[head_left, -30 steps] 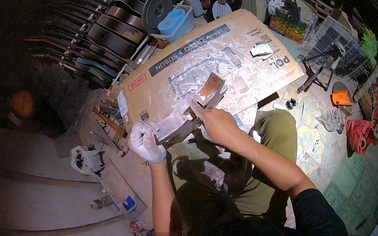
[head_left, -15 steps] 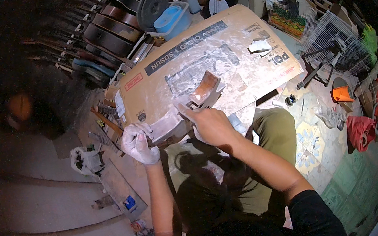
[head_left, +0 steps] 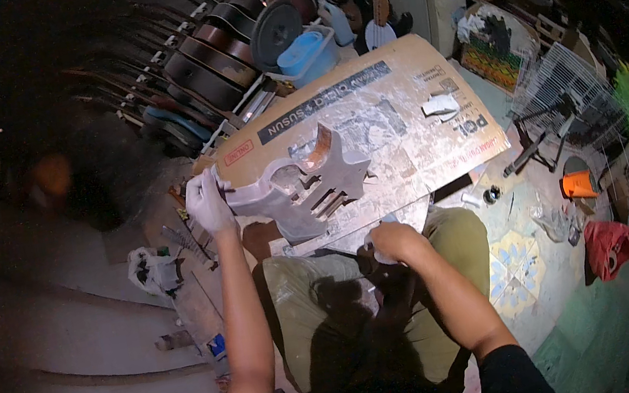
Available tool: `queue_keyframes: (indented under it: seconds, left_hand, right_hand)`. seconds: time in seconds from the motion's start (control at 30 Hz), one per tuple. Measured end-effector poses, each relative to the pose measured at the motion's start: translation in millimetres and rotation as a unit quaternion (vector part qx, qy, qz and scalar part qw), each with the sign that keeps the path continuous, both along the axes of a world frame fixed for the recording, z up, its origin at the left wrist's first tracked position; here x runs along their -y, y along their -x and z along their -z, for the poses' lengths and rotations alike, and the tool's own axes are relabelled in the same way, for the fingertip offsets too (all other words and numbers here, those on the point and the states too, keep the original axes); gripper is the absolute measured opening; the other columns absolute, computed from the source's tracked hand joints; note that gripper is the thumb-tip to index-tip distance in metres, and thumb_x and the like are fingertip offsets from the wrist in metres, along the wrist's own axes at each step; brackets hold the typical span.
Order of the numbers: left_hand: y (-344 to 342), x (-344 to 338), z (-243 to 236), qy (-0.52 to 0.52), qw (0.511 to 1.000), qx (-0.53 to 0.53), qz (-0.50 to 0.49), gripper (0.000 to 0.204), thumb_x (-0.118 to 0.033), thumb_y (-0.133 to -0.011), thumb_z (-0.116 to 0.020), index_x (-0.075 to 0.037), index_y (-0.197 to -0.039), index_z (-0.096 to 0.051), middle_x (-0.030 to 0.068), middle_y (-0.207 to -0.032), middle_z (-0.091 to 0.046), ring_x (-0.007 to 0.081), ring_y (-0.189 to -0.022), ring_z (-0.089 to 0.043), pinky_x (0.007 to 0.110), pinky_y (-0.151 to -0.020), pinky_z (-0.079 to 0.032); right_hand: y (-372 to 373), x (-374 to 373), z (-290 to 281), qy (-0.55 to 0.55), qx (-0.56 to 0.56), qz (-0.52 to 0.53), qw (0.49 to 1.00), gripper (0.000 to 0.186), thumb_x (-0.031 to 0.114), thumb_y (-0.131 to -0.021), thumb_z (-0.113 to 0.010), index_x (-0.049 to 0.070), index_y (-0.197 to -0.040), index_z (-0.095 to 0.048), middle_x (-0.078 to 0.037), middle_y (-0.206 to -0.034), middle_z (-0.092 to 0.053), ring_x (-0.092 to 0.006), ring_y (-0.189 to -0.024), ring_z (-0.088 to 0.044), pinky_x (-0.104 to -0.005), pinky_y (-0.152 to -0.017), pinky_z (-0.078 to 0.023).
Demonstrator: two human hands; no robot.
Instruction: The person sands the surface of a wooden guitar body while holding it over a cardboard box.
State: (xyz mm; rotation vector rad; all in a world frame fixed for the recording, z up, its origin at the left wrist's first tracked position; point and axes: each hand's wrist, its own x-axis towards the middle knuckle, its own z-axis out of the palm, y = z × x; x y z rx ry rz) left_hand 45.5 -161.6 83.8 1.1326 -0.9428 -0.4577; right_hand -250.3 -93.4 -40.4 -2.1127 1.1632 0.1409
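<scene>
A solid electric guitar body (head_left: 298, 220), coated in whitish grey dust, has several cut-out cavities and a bare brown patch on one curved horn. It is raised at an angle over the near part of a dusty cardboard sheet (head_left: 438, 145). My left hand (head_left: 208, 201), whitened with dust, is closed on the body's left end. Just above my lap, apart from the guitar body, my right hand (head_left: 397, 242) is closed with its fingers bent. Something pale shows at its fingers, too little to name.
A crumpled white piece (head_left: 441, 106) lies on the cardboard's right side. Beyond stand a row of guitars (head_left: 200, 70) and a tub with a blue container (head_left: 301, 52). On the right are a wire cage (head_left: 561, 87), a black stand (head_left: 540, 140) and a red bag (head_left: 609, 248).
My right hand has left the guitar body and come back toward my lap. My left hand has tilted the body so its broad face and cavities show, and moved slightly up and left.
</scene>
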Motion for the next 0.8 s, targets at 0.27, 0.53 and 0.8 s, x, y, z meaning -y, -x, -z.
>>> queue_keyframes:
  seconds: [0.27,0.53,0.8]
  left_hand:
    - [-66,64,11,-0.111,0.990,-0.079,0.044,0.022,-0.010,-0.100,-0.047,0.001,-0.115,-0.058,0.0137,-0.093,-0.067,0.0195,-0.070,-0.067,0.030,-0.062,-0.055]
    - [-67,78,11,-0.170,0.985,-0.008,-0.004,0.030,-0.005,-0.095,-0.044,0.001,-0.123,-0.053,0.0176,-0.104,-0.067,0.0217,-0.081,-0.068,0.033,-0.067,-0.056]
    - [-70,79,7,-0.171,0.985,-0.029,0.006,0.029,-0.003,-0.093,-0.041,0.001,-0.119,-0.054,0.0191,-0.106,-0.066,0.0258,-0.083,-0.068,0.036,-0.066,-0.058]
  right_hand:
    - [-21,-4,-22,0.022,0.047,0.002,0.999,0.023,0.008,-0.080,-0.055,-0.004,-0.094,-0.068,-0.028,-0.102,-0.066,-0.0426,-0.096,-0.065,-0.0494,-0.084,-0.052]
    - [-20,-4,-20,0.026,0.018,-0.021,0.999,0.024,0.008,-0.080,-0.055,-0.004,-0.095,-0.069,-0.027,-0.103,-0.067,-0.0418,-0.097,-0.066,-0.0486,-0.085,-0.053]
    - [-29,-4,-13,0.004,0.006,-0.026,1.000,0.021,0.010,-0.080,-0.057,-0.003,-0.089,-0.069,-0.028,-0.098,-0.067,-0.0418,-0.094,-0.066,-0.0478,-0.084,-0.052]
